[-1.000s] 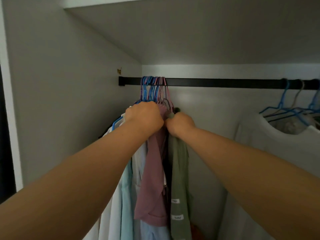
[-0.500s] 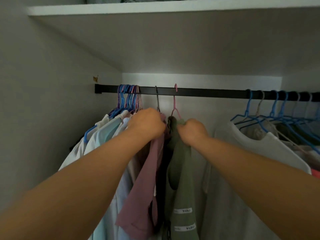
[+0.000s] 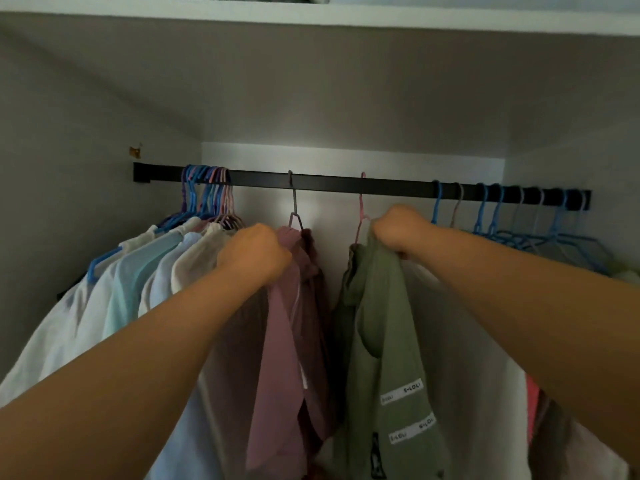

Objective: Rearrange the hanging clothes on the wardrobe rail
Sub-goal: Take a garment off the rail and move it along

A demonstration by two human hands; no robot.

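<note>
Left hand (image 3: 254,252): fingers curled round top of mauve top (image 3: 287,327), hung from grey hanger (image 3: 294,211) on black rail (image 3: 329,183). Right hand (image 3: 398,230): fingers clenched on shoulder of green top (image 3: 384,341), under pink hanger (image 3: 362,209). Left of left fingers: packed pale shirts (image 3: 138,271). Right of right fingers: blue hangers (image 3: 491,216). Between hands: bare gap of rail.

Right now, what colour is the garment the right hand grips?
Olive green garment, white printed labels; head view.
</note>
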